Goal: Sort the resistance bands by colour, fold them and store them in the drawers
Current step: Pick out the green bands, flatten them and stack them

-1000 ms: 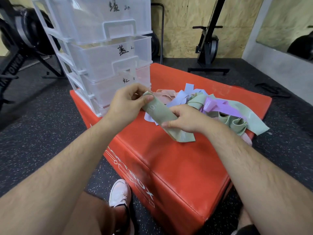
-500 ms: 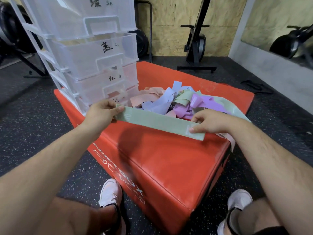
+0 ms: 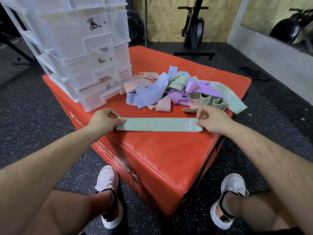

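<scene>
Green band [image 3: 159,124] now flat on box [image 3: 162,150]; prev. mid-air.

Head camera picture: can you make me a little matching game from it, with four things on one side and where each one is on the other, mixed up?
Things:
1. green band
2. drawer unit
3. mixed pile of bands
4. white shoes

Places:
A. on the floor, in front of the red box
B. loose heap at mid-box, behind the flat one
C. flat near the box's front edge, left hand and right hand holding its ends
D. standing on the box's far left corner

Pairs: 1-C, 2-D, 3-B, 4-A.
</scene>
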Demonstrator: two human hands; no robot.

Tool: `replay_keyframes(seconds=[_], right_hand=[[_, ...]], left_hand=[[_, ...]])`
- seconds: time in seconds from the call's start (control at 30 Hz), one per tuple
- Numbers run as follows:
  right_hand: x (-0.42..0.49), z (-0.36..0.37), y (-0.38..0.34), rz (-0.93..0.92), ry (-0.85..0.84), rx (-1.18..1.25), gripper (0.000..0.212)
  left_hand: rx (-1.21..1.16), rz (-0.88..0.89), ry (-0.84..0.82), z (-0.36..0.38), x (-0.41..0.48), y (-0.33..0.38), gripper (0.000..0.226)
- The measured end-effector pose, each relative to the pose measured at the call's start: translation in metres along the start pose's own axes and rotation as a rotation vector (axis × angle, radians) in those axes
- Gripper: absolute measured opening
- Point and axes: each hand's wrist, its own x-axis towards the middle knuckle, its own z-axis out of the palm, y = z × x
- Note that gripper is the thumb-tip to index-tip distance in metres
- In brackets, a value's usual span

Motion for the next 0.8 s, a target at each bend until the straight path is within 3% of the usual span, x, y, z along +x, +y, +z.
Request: replay_keyframes(seconds=[0.1,0.23,0.53,0.63,0.8], right_hand=[[-0.006,0.007,0.001,-0.072,0.024,-0.117,0.007],[-0.009,0.013,0.005,-0.138,0.012,-0.247,0.002],[-0.014,0.011,0.008,-0.152,0.003,-0.285,0.005],[-0.011,-0.004,-0.006,-0.208,0.091,-0.290,0.004],[0.003,-0.030,-0.016,-0.174,0.130,-0.309,0.020]], left_hand=[[0.141,0.092,0.062,0.006,-0.005,-0.003,0.035],[0.264,0.298,0.126,0.019,-0.010,-0.010,0.020],[0.531,0.361,0.050,0.018,-0.007,-0.001,0.005],[0.524,0.456,0.073,0.031,-0.004,0.027,0.007],[0.381,0.600,-0.046,0.089,-0.005,0.093,0.007]])
